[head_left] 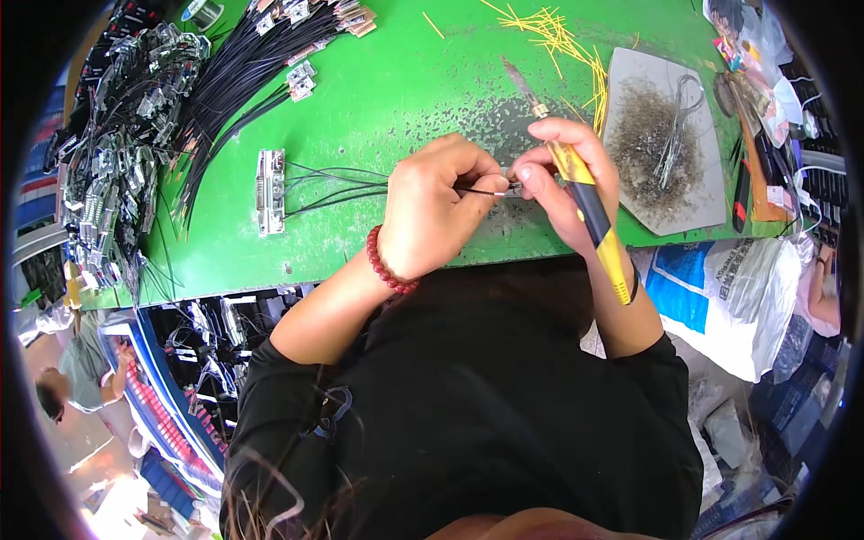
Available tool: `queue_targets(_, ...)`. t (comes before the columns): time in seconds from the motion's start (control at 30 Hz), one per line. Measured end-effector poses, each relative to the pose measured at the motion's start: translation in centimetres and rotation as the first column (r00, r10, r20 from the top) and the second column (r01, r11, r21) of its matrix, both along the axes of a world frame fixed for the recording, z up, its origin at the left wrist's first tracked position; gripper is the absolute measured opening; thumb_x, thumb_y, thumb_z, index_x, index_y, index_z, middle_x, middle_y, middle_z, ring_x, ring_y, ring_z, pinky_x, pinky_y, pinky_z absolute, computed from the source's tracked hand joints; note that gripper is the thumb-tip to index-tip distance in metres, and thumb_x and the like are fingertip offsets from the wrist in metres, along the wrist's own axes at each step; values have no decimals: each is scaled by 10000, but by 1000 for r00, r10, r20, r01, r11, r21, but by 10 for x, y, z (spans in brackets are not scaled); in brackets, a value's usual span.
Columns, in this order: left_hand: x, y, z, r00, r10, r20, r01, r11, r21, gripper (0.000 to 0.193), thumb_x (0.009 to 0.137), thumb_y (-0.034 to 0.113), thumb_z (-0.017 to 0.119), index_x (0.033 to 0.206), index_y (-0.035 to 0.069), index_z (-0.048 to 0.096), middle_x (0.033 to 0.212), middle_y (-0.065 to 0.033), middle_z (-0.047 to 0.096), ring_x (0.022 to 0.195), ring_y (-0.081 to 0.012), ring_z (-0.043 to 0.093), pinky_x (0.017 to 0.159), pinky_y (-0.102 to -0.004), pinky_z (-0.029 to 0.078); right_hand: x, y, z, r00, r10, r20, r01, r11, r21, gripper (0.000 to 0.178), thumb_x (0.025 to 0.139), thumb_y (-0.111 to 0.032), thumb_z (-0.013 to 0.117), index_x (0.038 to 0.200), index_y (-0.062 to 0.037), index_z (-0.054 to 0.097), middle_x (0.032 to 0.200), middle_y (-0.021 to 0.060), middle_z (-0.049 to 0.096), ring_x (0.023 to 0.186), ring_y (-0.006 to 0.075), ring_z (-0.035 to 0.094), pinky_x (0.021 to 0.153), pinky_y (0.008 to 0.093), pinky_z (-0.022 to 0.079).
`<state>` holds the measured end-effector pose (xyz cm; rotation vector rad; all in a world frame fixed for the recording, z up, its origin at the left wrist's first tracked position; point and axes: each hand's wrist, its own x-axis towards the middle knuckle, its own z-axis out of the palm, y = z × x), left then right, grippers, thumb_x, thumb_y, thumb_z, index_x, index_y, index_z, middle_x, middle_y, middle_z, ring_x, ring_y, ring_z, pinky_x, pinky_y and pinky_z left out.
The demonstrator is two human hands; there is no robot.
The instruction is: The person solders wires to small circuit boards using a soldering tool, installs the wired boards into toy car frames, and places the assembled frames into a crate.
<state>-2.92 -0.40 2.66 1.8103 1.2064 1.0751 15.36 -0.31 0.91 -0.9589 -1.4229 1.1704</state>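
Head view, looking down from the worker's brow. Across a green tabletop [342,108], the left hand [441,202], with red beads at its wrist, pinches a black wire [477,189] near its pale end. The right hand [576,175] brings thumb and forefinger close to that end; whether they grip it I cannot tell. It also holds a yellow-and-black soldering iron [589,202] slantwise, tip pointing away, apparently to keep the hot end off the skin and the fingertips free.

More black leads [337,171] run left from the left hand to a clear-and-silver module [271,193] lying flat on the tabletop, perhaps laid out so the leads stay untangled. A bundle of black cables [238,67] and a heap of similar clear parts [126,135] sit to the left, seemingly within reach. Thin yellow strips [549,31] lie scattered beyond the iron.

At the right, a grey board [711,202] bears dark grit and fine silvery wires [670,148]. A spool [202,13] carries silvery wire. Below the table, a blue-edged crate [176,396] seems to hold rows of red pieces; a white-and-blue plastic bag [747,297] hides its contents.
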Motion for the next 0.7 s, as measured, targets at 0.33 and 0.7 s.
queue_targets(0.33,-2,0,0,999,-36,-1,35,995,-94,75,778,38,708,799,26,637,730,-101,605,660,-265,593,603,-345,473,6,9,-8,968,-27,251,-110,850,515,463,796,52,704,1199,-29,491,923,137,697,797,182,671,668,280,532)
queue_targets(0.7,1,-5,-6,996,21,-84,-14,996,85,88,761,28,702,801,42,625,751,-95,608,698,-283,614,617,-359,493,8,4,-5,973,-110,203,73,980,183,392,769,51,692,1124,-97,614,823,71,689,706,150,664,630,276,520)
